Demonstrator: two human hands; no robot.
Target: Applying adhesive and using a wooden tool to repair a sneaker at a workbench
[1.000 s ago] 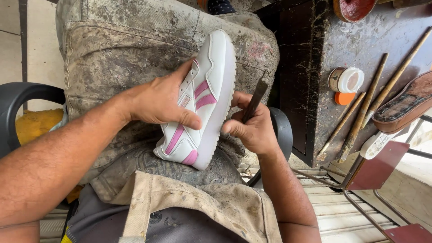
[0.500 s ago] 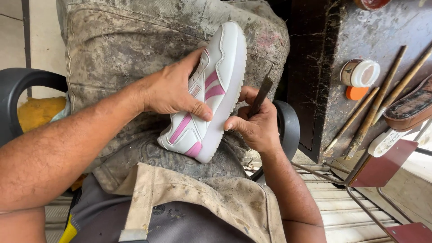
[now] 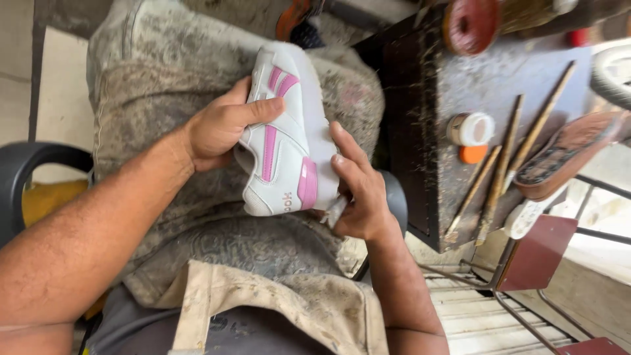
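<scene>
Gripping the white and pink sneaker from its upper side, the left hand wraps its fingers over the laced top while the thumb lies along the side panel, so this hand is clamped on the shoe. The sneaker rests on the lap over a stained work apron, its long axis running from the heel near the person's body up and away toward the toe, sole edge facing right. The right hand sits against that sole edge near the heel, fingers pressed flat to the white rim and a slim pale tool pinched below them; whether its tip touches the sole I cannot tell. Both hands are on the shoe, 1 on each side, with nothing between them but the shoe itself. Just right of the right hand stands a dark workbench carrying a small white jar, several long wooden sticks and a brown shoe sole.
</scene>
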